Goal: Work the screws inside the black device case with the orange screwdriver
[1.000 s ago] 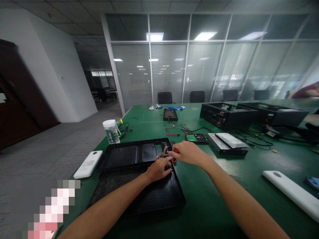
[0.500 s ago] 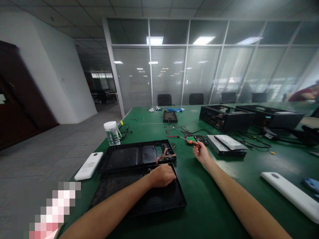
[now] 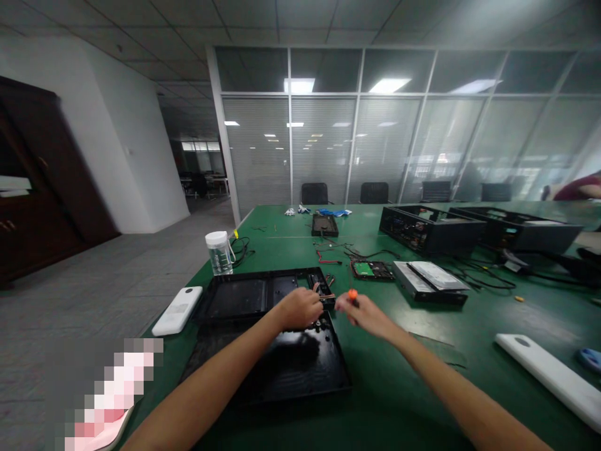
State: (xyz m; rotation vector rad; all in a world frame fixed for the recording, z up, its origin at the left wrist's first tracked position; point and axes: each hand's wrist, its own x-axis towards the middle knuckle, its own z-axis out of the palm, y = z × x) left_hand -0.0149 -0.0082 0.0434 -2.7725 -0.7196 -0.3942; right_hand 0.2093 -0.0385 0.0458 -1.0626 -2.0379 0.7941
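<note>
Two hands, wires between them, running roughly sideways at right end of black case. Right hand: fingers grasping screwdriver. Left hand: fingers curled, can't tell if holding.

The left hand covers part of the coloured wires, so I cannot tell what its fingers pinch. The right hand hides most of the orange-ended tool. The left forearm covers some of the lower black tray. A pink object is blurred into squares and cut by the bottom edge. The right edge cuts the long white device and the blue object; the person's red sleeve there is blurred.
</note>
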